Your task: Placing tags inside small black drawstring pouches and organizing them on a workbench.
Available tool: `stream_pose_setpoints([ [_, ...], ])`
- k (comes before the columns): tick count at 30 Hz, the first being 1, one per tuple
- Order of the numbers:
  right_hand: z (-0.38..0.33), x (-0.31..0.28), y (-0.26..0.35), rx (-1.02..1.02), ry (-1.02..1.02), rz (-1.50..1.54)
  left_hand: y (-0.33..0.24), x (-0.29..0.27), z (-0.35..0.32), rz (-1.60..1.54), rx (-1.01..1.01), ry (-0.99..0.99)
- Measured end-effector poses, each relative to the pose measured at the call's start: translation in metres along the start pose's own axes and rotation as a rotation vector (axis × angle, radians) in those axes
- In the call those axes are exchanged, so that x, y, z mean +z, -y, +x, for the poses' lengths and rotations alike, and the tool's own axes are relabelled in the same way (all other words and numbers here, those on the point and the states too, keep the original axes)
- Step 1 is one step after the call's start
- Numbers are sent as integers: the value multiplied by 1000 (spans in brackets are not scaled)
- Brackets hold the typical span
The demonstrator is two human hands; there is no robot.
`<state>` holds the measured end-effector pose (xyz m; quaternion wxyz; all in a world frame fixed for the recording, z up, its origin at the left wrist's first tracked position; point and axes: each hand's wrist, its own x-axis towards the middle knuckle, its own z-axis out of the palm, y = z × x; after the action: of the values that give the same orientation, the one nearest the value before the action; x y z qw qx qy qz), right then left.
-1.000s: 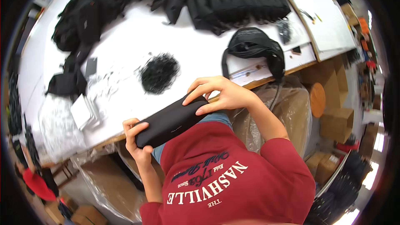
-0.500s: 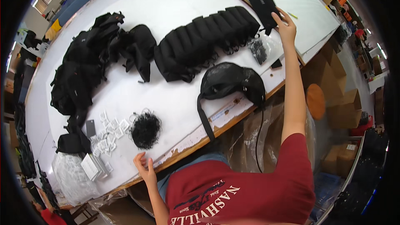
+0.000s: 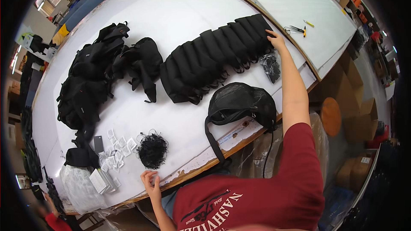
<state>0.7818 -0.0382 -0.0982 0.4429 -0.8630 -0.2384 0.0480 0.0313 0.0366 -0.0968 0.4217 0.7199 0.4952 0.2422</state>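
My right hand [image 3: 276, 40] is at the far right end of a long row of black fabric pouches [image 3: 214, 51], its fingertips on the edge of the last pouch [image 3: 259, 30]. The pouches stand close together, overlapping, with loops hanging along their near side. My left hand [image 3: 151, 185] hovers by the table's front edge, fingers loosely bent and apart, holding nothing. Just beyond it lies a tangled bundle of thin black cords [image 3: 153, 149]. Between the row and the near edge sits a black mesh bag [image 3: 239, 102] with a strap hanging toward the edge.
More black bags [image 3: 87, 81] are heaped on the left of the white table [image 3: 128, 111]. White tags [image 3: 114, 154], a stack of cards [image 3: 102, 182] and a clear plastic bag [image 3: 77, 186] lie near left. A packet of black parts [image 3: 270, 67] and yellow-handled snips [image 3: 299, 30] are right.
My right hand has lowered the held pouch from above the far right onto the row's end. The snips behind it are now visible. My left hand has hardly moved.
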Motion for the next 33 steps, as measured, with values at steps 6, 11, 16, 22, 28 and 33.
stream_pose_setpoints([
  [6, 1, -20, -2, -93, -58, -26, -4, 0, -1, -1, -26, -4],
  [11, -32, 10, 44, -166, -391, -402, 3, -4, -7, 20, -37, -24],
  [16, -152, 56, 175, -475, 326, 49, 11, 0, -3, -9, 36, -51],
  [22, -318, 136, 223, -777, 889, -123, 5, 4, 3, -79, 86, -47],
  [28, -394, 184, 249, -416, 951, -93, 4, -3, -1, -156, 111, -28],
  [33, -412, 188, 234, -293, 854, 4, 14, -4, -2, -328, 71, 6],
])
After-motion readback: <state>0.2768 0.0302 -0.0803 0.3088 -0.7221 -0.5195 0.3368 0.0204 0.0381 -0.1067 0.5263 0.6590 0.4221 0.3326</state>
